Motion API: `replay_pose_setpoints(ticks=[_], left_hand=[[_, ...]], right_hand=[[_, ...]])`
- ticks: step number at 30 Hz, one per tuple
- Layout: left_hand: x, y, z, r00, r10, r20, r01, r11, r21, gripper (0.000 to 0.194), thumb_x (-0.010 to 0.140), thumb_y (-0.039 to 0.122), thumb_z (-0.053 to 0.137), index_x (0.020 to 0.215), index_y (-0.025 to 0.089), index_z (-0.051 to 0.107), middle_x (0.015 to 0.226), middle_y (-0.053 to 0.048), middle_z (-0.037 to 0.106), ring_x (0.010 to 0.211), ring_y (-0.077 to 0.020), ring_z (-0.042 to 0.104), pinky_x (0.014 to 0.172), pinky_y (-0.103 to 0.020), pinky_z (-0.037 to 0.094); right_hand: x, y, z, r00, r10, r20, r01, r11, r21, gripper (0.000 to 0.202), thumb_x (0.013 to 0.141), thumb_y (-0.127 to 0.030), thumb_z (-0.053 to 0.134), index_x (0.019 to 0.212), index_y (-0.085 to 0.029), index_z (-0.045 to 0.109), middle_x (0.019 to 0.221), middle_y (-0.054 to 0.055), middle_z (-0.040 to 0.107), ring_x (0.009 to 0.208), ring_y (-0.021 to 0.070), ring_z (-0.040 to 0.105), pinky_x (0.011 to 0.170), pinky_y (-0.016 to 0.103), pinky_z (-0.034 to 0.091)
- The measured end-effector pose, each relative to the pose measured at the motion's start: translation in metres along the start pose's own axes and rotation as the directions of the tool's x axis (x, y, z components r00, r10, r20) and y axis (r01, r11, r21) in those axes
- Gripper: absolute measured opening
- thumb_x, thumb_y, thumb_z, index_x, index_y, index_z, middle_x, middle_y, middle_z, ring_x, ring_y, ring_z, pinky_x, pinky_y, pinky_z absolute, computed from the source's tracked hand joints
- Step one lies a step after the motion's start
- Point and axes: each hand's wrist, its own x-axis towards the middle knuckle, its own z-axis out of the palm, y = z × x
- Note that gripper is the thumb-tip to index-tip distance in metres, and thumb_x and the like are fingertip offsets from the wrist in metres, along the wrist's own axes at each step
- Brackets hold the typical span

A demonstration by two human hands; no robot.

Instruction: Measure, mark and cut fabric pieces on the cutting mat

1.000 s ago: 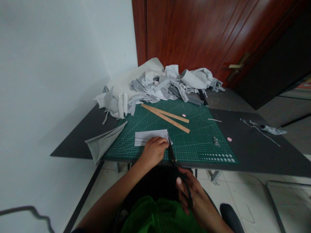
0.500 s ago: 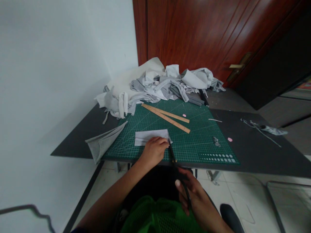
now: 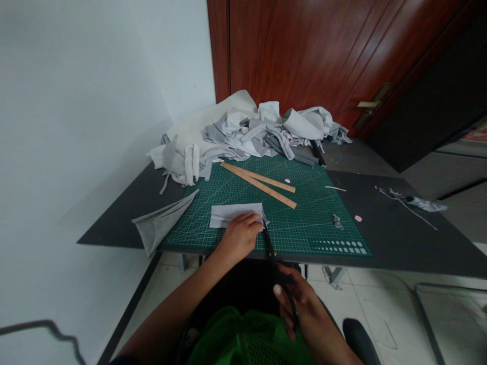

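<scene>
A light grey piece of cloth (image 3: 228,212), folded into a rectangle, lies on the green cutting mat (image 3: 304,223) near its front edge. My left hand (image 3: 242,235) rests on its lower right part, fingers closed together on the cloth close to its right edge. In my right hand (image 3: 302,304) are dark scissors (image 3: 271,251), with the thumb and fingers around the handles. Their blades point away from me and meet the cloth's right edge just beside my left fingertips. A narrow strip shows along that edge; whether it is fully severed I cannot tell.
Two wooden rulers (image 3: 266,188) cross behind the cloth. A heap of grey and white fabric (image 3: 243,134) lies against the wall and door. Another folded grey cloth (image 3: 163,223) overhangs the table's front left edge. Scraps and cords (image 3: 414,203) lie at right.
The narrow strip at the cloth's right edge has drawn in closer to the blades. Both hands stay in nearly the same place, and the whole view has shifted slightly.
</scene>
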Motion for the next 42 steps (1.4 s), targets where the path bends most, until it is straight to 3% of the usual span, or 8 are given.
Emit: replay_pose_setpoints(ticks=[6, 14, 21, 31, 38, 42], left_hand=[[-0.001, -0.001, 0.004, 1.000, 0.007, -0.001, -0.007, 1.000, -0.008, 0.018, 0.096, 0.007, 0.056, 0.100, 0.018, 0.070, 0.110, -0.007, 0.075, 0.107, -0.0211, 0.070, 0.105, -0.039, 0.053], [-0.005, 0.000, 0.004, 1.000, -0.005, 0.020, 0.004, 0.999, 0.047, 0.025, 0.095, 0.006, 0.054, 0.108, 0.020, 0.070, 0.110, -0.006, 0.077, 0.099, -0.0208, 0.073, 0.090, -0.036, 0.059], [-0.006, 0.002, 0.002, 1.000, -0.012, 0.018, 0.011, 0.999, 0.034, 0.029, 0.094, 0.004, 0.053, 0.110, 0.021, 0.069, 0.111, -0.004, 0.077, 0.098, -0.0192, 0.074, 0.085, -0.031, 0.059], [-0.006, 0.004, -0.003, 0.999, -0.002, 0.040, 0.000, 0.999, 0.043, 0.026, 0.093, 0.004, 0.054, 0.107, 0.020, 0.069, 0.108, -0.002, 0.078, 0.094, -0.0208, 0.075, 0.080, -0.032, 0.058], [-0.006, 0.006, -0.004, 1.000, 0.008, 0.014, -0.008, 0.999, 0.035, 0.021, 0.097, 0.009, 0.055, 0.107, 0.020, 0.069, 0.108, -0.002, 0.078, 0.093, -0.0197, 0.075, 0.081, -0.031, 0.059], [-0.004, 0.008, -0.008, 0.998, -0.030, -0.063, 0.031, 1.000, 0.007, 0.015, 0.101, 0.028, 0.059, 0.104, 0.021, 0.071, 0.107, -0.005, 0.078, 0.099, -0.0219, 0.074, 0.089, -0.036, 0.059]], right_hand=[[0.001, 0.003, 0.002, 0.999, 0.046, -0.028, -0.044, 0.996, 0.074, 0.076, 0.079, -0.070, 0.074, 0.133, -0.024, 0.047, 0.064, -0.011, 0.045, 0.042, 0.0057, 0.034, 0.034, 0.018, 0.032], [0.009, -0.001, 0.007, 0.999, 0.038, -0.034, -0.034, 0.993, 0.117, 0.068, 0.082, -0.066, 0.075, 0.129, -0.026, 0.046, 0.070, -0.010, 0.046, 0.047, 0.0064, 0.039, 0.037, 0.017, 0.031], [0.020, -0.007, 0.013, 0.999, 0.024, -0.047, -0.018, 0.993, 0.115, 0.073, 0.076, -0.065, 0.080, 0.127, -0.024, 0.048, 0.067, -0.011, 0.046, 0.045, 0.0063, 0.038, 0.036, 0.017, 0.032], [0.023, -0.005, 0.005, 0.999, 0.026, -0.033, -0.023, 0.997, 0.076, 0.073, 0.079, -0.064, 0.079, 0.130, -0.023, 0.047, 0.063, -0.012, 0.045, 0.045, 0.0063, 0.037, 0.036, 0.016, 0.032], [0.023, -0.007, 0.006, 1.000, -0.002, -0.004, 0.003, 0.998, 0.063, 0.073, 0.082, -0.065, 0.076, 0.132, -0.022, 0.045, 0.063, -0.012, 0.045, 0.046, 0.0065, 0.038, 0.037, 0.016, 0.034], [0.021, -0.010, 0.006, 1.000, 0.013, 0.001, -0.014, 0.997, 0.073, 0.078, 0.079, -0.068, 0.076, 0.132, -0.021, 0.044, 0.062, -0.012, 0.045, 0.046, 0.0065, 0.037, 0.037, 0.017, 0.034]])
